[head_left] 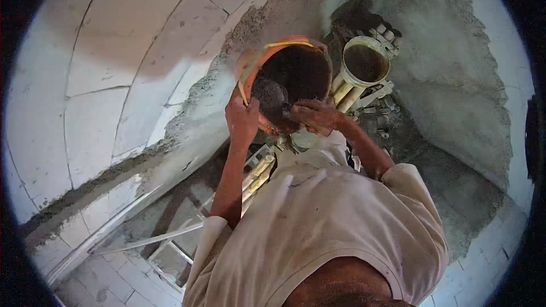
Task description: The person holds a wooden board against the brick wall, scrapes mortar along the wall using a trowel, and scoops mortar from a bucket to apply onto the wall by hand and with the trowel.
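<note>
An orange bucket (310,42) with a yellow handle (247,82) is tipped so that its mouth faces me, in front of my chest. Dark grey material that looks like mortar (270,96) lies inside, with a rounded lump at the left; the deeper part is in shadow. My left hand (243,118) is closed on the left side of the rim, close to the handle. Over the lower right rim my right hand (317,116) is closed, its fingertips reaching into the dark mouth. Whether those fingers also hold something inside cannot be made out.
A pale bucket (388,71) with murky contents stands beyond my right hand, by bamboo poles (350,99). Rubble (378,122) lies below it. A block wall (131,51) rises at the left, a partly plastered wall (455,79) at the right. Metal framing (176,250) stands lower left.
</note>
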### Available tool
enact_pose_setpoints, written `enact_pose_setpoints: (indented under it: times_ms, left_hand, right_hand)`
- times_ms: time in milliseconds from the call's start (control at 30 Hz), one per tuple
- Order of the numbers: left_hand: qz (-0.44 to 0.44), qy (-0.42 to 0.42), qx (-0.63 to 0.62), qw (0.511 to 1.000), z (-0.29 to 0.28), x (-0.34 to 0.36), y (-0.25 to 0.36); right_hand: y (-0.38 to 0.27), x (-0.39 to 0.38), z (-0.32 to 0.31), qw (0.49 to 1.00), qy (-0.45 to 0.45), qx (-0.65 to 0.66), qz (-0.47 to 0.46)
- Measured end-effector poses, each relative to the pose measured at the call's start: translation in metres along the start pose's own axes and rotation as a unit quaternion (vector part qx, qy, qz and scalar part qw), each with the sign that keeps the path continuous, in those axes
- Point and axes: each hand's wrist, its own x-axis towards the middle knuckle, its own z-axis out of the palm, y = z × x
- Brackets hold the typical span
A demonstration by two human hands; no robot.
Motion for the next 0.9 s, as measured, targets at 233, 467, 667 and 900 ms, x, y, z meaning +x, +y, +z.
enact_pose_setpoints:
  times_ms: [233, 467, 667, 900]
  left_hand:
    - [-0.008, 0.075, -0.398, 0.914, 0.015, 0.023, -0.069]
    - [-0.158, 0.072, -0.537, 0.825, 0.037, 0.054, -0.096]
    - [-0.168, 0.116, -0.501, 0.841, 0.028, 0.047, -0.146]
    - [-0.048, 0.144, -0.256, 0.955, -0.015, -0.012, -0.226]
  right_hand:
    - [-0.025, -0.024, 0.017, 0.999, 0.013, 0.041, -0.027]
    - [-0.055, -0.066, 0.029, 0.927, 0.055, 0.353, -0.110]
    - [-0.133, -0.132, -0.016, 0.780, 0.344, 0.336, -0.400]
    - [-0.219, -0.068, -0.114, 0.448, 0.671, 0.251, -0.535]
